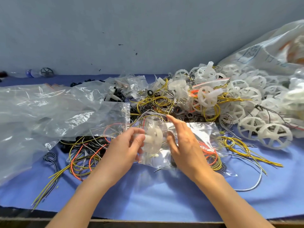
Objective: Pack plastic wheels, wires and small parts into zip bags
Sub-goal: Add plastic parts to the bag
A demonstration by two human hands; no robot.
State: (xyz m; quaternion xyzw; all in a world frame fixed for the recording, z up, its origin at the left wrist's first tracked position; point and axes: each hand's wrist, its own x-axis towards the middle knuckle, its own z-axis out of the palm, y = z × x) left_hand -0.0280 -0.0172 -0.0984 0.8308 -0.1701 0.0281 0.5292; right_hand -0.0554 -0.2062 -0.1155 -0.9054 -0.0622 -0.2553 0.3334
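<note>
Blue print on the sack (263,51) is too blurred to read. The left hand (126,146) pinches a zip bag (156,159) holding 1 white wheel (153,137); the right hand (185,143) rests its straight fingers against it.

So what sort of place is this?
Likely a small workshop's hand-packing bench: a heap of white plastic wheels, tangled coils of wire, and a zip bag the left hand holds over a blue-covered table.

A plain grey-blue wall (115,22) fills the upper part of the view, matte and marked by a few small dark specks (120,44). Below it a blue cloth (148,195) covers the table (164,225), whose brown front edge shows at the very bottom. Bright, even light throws only soft shadows on the cloth.
</note>
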